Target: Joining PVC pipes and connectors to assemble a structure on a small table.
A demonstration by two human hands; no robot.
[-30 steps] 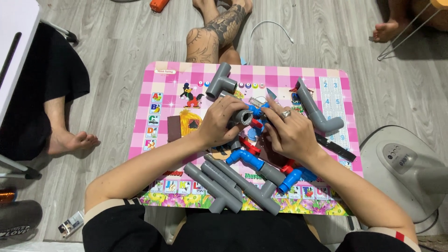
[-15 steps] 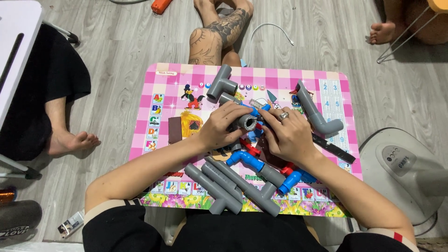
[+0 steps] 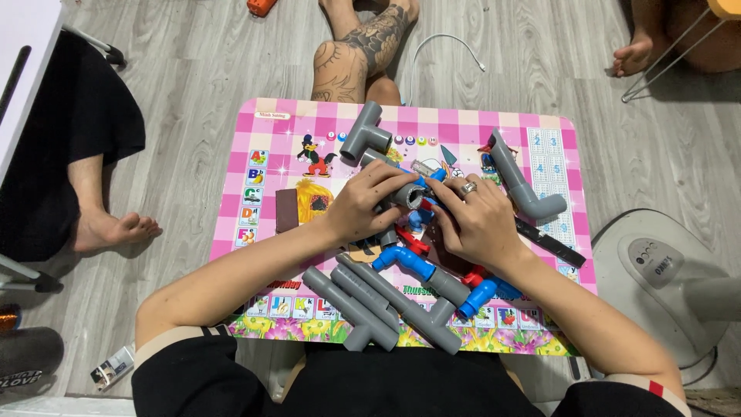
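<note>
The left hand [image 3: 369,202] grips a grey pipe fitting [image 3: 407,194] at the middle of the pink table [image 3: 255,232], and the right hand [image 3: 477,222] curls closed over small blue pieces beside it, but what it pinches is hidden under its fingers. Around them lie a grey tee [image 3: 364,137], a grey elbow pipe [image 3: 521,181], a blue elbow [image 3: 401,259] and joined grey pipes [image 3: 378,303] at the near edge. A tattooed leg [image 3: 359,50] rests on the floor beyond the table, and a fan base [image 3: 664,270] is cut off at right.

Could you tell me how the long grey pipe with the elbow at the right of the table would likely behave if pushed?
The grey pipe looks like stiff plastic, probably light. Its bent end likely stops it rolling; it may pivot instead.
</note>
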